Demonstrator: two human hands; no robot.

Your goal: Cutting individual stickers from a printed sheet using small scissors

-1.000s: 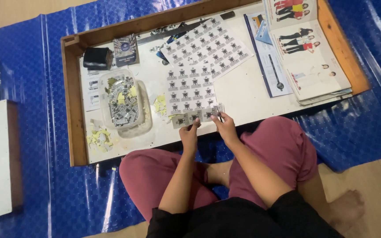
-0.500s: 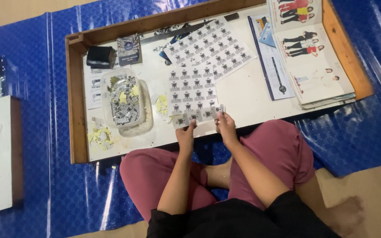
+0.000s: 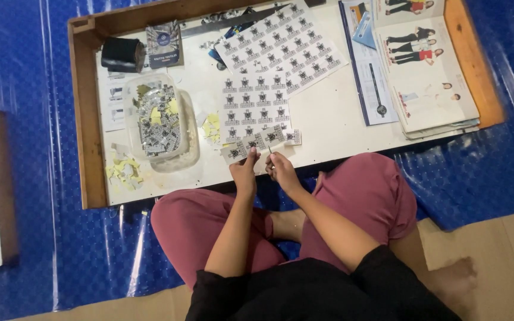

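I pinch the label strip [image 3: 256,142] at its near edge with my left hand [image 3: 244,172], my right hand [image 3: 281,169] closed beside it, steadying the strip flat.

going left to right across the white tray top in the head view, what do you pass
yellow paper scraps → clear container of cut labels → label sheet → open catalogue

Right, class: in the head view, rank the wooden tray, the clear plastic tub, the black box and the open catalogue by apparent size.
1. wooden tray
2. open catalogue
3. clear plastic tub
4. black box
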